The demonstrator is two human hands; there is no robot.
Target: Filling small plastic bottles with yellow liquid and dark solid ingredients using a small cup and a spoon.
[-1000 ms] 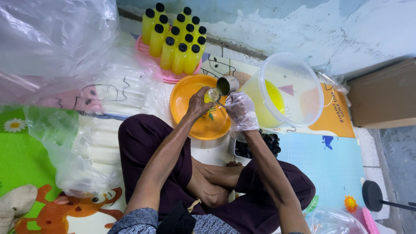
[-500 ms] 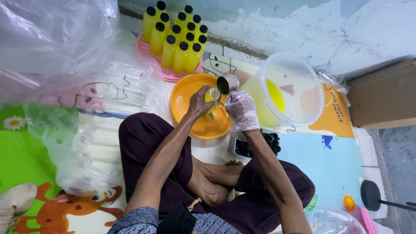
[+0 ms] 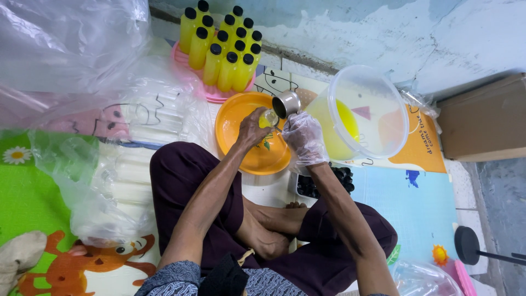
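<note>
Filling is under way, I'd judge: the left hand (image 3: 253,129) is wrapped around a small bottle (image 3: 268,118) over the orange bowl (image 3: 241,115); the gloved right hand (image 3: 304,137) grips a metal cup (image 3: 286,104) tipped just above the bottle's mouth; steady pouring is needed.

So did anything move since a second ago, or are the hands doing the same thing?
Almost nothing changed. The left hand keeps holding the small bottle over the orange bowl, and the gloved right hand keeps the metal cup tipped at the bottle's mouth. The capped yellow bottles and the clear tub stayed put.
</note>
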